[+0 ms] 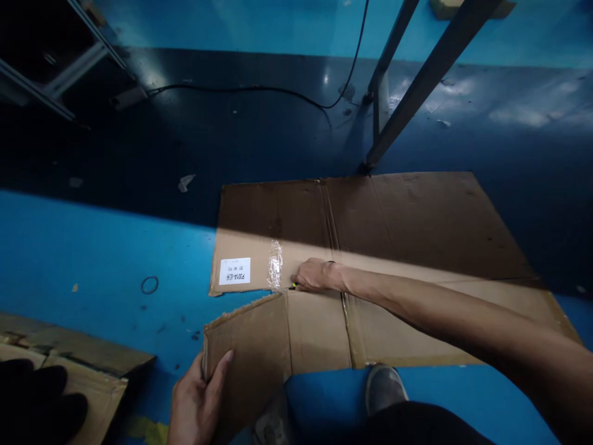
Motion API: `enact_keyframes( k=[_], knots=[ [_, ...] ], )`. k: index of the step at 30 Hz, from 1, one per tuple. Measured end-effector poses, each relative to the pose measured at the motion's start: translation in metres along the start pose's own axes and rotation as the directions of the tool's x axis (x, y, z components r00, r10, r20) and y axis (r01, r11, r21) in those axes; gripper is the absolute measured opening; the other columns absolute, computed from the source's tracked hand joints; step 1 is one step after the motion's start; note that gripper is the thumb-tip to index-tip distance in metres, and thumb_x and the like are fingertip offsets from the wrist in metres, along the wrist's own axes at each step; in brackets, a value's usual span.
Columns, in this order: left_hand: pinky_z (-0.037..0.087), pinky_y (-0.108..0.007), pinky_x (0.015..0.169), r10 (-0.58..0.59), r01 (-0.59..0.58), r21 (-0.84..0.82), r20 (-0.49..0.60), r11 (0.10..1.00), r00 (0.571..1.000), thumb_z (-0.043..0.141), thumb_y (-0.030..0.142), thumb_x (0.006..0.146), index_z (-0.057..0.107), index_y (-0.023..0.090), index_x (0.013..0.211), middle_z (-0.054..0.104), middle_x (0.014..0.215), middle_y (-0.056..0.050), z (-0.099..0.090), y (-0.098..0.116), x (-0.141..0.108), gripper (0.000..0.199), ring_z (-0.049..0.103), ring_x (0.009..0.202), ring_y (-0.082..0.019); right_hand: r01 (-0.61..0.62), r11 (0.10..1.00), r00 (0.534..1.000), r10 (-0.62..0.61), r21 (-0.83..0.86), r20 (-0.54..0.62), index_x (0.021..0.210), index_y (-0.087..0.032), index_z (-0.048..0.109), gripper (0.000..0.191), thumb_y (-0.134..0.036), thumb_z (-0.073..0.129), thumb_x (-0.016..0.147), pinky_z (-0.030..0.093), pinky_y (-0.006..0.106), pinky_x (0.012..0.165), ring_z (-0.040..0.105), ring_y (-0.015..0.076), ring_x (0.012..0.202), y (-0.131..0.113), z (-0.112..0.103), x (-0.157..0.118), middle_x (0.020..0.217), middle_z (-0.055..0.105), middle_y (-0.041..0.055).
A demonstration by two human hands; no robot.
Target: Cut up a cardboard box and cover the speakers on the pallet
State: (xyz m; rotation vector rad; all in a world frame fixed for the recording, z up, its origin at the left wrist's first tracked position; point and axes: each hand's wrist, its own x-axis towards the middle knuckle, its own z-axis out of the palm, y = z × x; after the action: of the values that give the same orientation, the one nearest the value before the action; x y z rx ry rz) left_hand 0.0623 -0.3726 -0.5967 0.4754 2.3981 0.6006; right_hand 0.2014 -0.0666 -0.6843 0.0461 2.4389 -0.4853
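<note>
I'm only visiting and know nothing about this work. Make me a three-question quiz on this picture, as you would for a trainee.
1. Which hand grips the cardboard flap?
2. True or false: in the picture, the white label is left of the shiny tape.
3. What lies on the blue floor? A) a hammer B) a dark ring C) a bottle

Key: 1. The left hand. 2. True. 3. B.

Cardboard [430, 222] matt — tape [275, 262] glossy — floor [115, 247] shiny

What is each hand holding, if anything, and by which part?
Left hand: the cardboard flap, by its left edge, thumb on top. Right hand: something partly yellow, mostly hidden in the fist; which part cannot be told.
</note>
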Motion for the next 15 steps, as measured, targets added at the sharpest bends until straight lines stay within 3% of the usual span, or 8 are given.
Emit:
enact_keyframes(
  k=[4,8,15],
  knots=[
    [0.058,-0.044,0.083,-0.078,0.083,0.063,-0.071,0.995,0.994,0.055,0.075,0.070,0.068,0.023,0.106,0.081,0.105,-0.013,-0.004,-0.009,0.007,0.064,0.069,0.115,-0.043,-0.030,0.999,0.999,0.031,-0.033,0.038,0.120,-0.018,0.069,0.032,-0.034,0.046,0.104,0.049,0.031,0.074,0.073,0.0258,0.096,0.004,0.004,-0.015,0.104,0.077,0.0139],
    [0.058,-0.043,0.081,-0.083,0.091,0.122,-0.070,0.988,0.994,0.054,0.077,0.068,0.067,0.026,0.100,0.082,0.101,-0.011,-0.013,-0.013,0.012,0.062,0.071,0.110,-0.042,-0.069,0.995,0.994,0.074,-0.067,0.077,0.117,-0.017,0.071,0.031,-0.034,0.048,0.103,0.050,0.032,0.074,0.074,0.0267,0.094,0.019,0.018,-0.041,0.097,0.078,0.0146],
    [0.060,-0.041,0.071,-0.186,0.188,0.049,-0.042,0.981,0.982,0.064,0.077,0.057,0.071,0.022,0.097,0.082,0.091,-0.009,-0.030,-0.013,0.012,0.068,0.073,0.102,-0.041,-0.066,0.996,0.996,0.070,-0.067,0.064,0.112,-0.019,0.072,0.027,-0.034,0.052,0.102,0.049,0.034,0.075,0.074,0.0264,0.090,0.035,0.037,-0.060,0.094,0.078,0.0128]
  ],
)
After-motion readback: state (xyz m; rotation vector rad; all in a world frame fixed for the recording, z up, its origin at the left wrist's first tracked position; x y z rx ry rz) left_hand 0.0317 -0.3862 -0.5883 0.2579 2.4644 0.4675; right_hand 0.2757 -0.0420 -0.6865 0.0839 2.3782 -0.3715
